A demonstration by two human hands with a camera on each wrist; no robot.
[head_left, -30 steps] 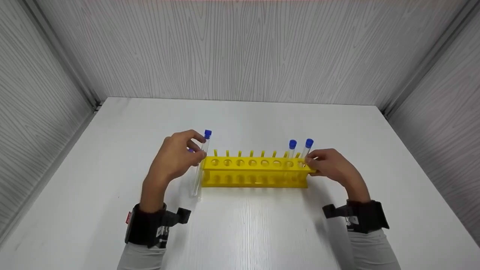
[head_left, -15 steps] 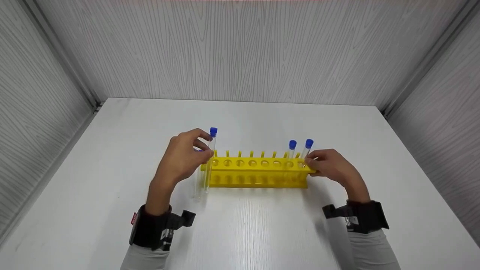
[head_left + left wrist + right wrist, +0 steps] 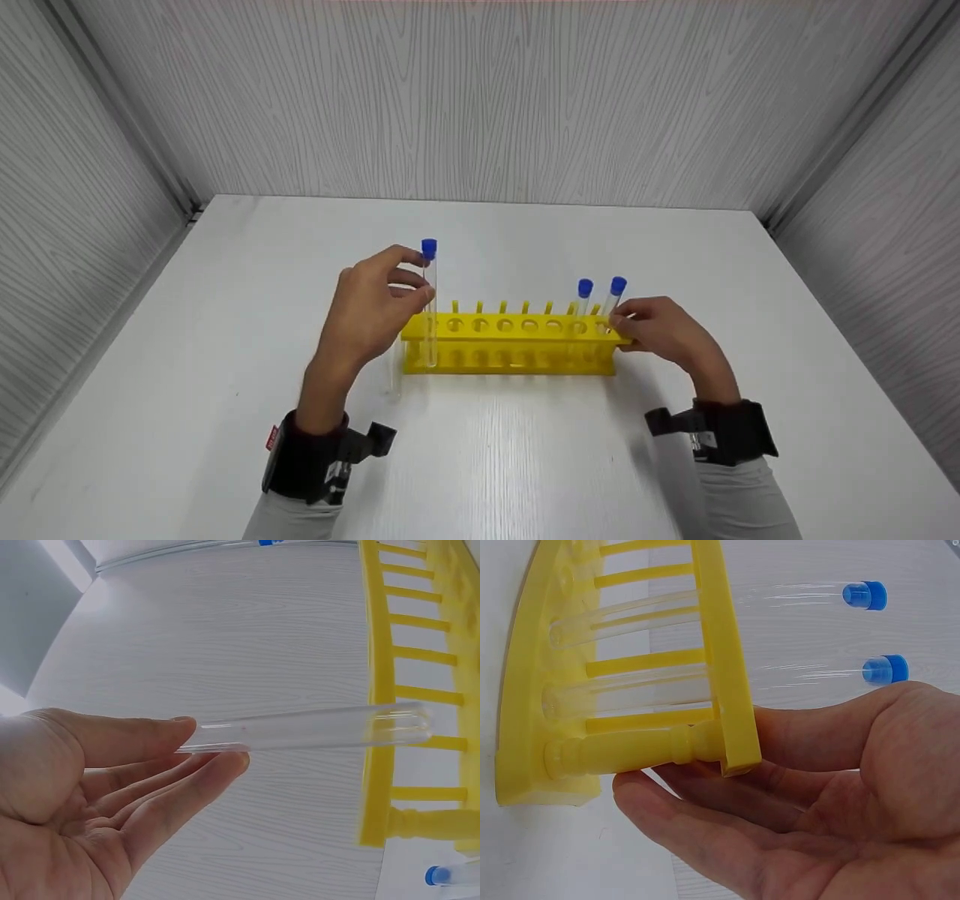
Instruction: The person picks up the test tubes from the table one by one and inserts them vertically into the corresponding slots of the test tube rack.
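My left hand (image 3: 367, 307) pinches a clear test tube (image 3: 315, 727) with a blue cap (image 3: 429, 248), held nearly upright. Its rounded lower end overlaps the left end of the yellow test tube rack (image 3: 517, 367); whether it is in a hole I cannot tell. My right hand (image 3: 664, 330) grips the rack's right end, thumb against the top bar and fingers around the end post (image 3: 622, 751). Two blue-capped tubes stand in the rack beside that hand, one nearer tube (image 3: 802, 675) and one farther tube (image 3: 795, 594).
Left of the rack another clear tube (image 3: 394, 375) lies on the white table (image 3: 495, 465), partly hidden behind my left hand; a blue cap (image 3: 433, 875) shows there in the left wrist view. Wood-grained panels (image 3: 480, 97) enclose the back and sides.
My left hand has moved right and up, carrying the tube from beside the rack to its left end and turning it more upright. My right hand and the rack have stayed put.
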